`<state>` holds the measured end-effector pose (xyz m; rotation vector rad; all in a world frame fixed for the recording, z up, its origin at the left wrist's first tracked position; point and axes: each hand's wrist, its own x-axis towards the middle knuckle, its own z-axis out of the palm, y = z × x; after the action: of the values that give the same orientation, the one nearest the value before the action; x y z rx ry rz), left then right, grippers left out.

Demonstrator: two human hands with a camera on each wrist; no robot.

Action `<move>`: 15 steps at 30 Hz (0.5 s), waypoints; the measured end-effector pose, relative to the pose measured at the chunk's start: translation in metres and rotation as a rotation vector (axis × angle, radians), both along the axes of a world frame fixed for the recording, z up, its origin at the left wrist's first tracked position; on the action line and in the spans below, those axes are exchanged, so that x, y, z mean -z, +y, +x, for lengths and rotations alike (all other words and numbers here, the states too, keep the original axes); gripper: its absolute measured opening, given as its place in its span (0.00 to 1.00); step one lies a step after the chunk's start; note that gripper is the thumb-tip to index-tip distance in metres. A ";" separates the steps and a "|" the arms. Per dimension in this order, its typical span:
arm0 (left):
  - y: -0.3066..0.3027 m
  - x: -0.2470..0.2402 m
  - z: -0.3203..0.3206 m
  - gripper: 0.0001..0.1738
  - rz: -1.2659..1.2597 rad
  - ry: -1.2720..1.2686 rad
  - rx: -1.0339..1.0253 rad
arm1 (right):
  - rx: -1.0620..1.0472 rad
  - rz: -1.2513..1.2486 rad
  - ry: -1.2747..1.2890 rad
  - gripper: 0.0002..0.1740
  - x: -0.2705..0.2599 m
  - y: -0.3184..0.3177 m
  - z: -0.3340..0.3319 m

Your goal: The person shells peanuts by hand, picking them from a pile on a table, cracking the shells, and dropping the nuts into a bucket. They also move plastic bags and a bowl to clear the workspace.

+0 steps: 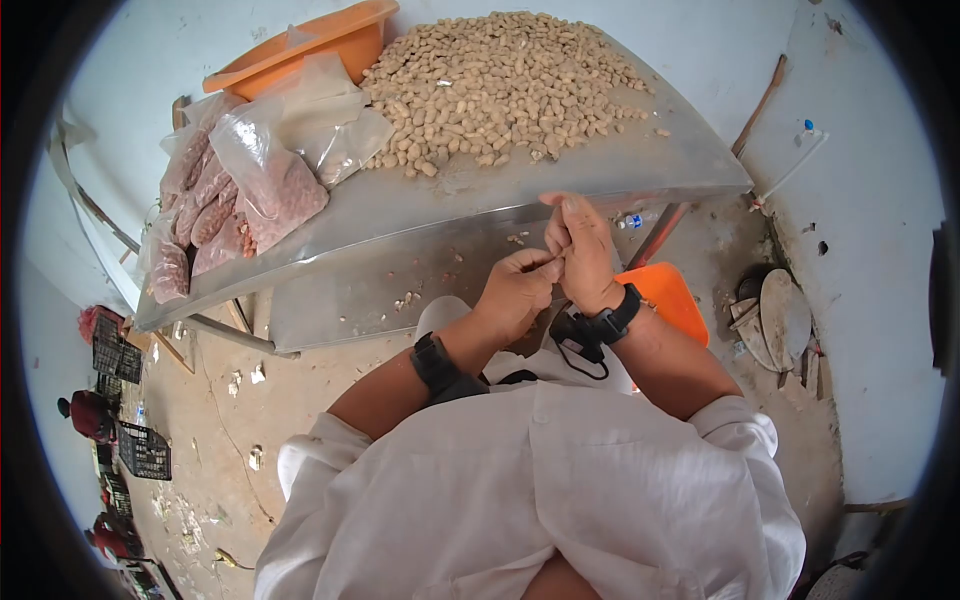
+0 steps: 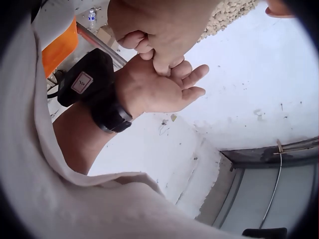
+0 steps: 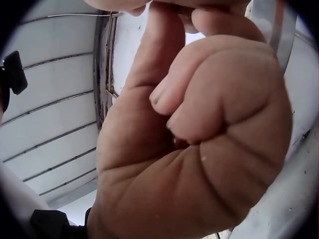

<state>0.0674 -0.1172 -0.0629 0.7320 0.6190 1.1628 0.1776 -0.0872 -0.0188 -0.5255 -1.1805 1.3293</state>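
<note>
In front of the chest, my left hand [image 1: 520, 292] and right hand [image 1: 588, 248] meet at their fingertips, just off the near edge of a metal table [image 1: 450, 200]. The left thumb and forefinger close together against the right fingers; what lies between them is hidden, so I cannot tell what they pinch. Seen from the right wrist, the right fingers [image 3: 224, 94] curl into the palm over a small reddish thing [image 3: 177, 143], mostly covered. A heap of unshelled peanuts [image 1: 510, 85] covers the table's far side. Clear bags of pink shelled kernels [image 1: 270, 185] are piled at its left.
An orange tub [image 1: 300, 50] leans behind the bags. Beside my right forearm is an orange basin [image 1: 672, 300], low down. Scraps litter the floor [image 1: 215, 400], and a plastic bottle [image 1: 630, 221] lies under the table. Black crates [image 1: 145, 450] and two people are at far left.
</note>
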 end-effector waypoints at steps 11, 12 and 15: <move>-0.001 -0.012 -0.012 0.07 0.102 -0.182 -0.100 | -0.081 -0.005 0.054 0.15 0.010 0.006 -0.002; -0.001 -0.014 -0.012 0.07 0.094 -0.187 -0.111 | -0.111 0.018 0.002 0.14 0.014 0.006 0.005; 0.000 -0.015 -0.012 0.08 0.071 -0.185 -0.113 | -0.110 0.063 -0.074 0.13 0.020 0.003 0.009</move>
<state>0.0559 -0.1175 -0.0482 0.6472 0.4706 1.3454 0.1871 -0.0838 -0.0390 -0.4731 -1.3246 1.3708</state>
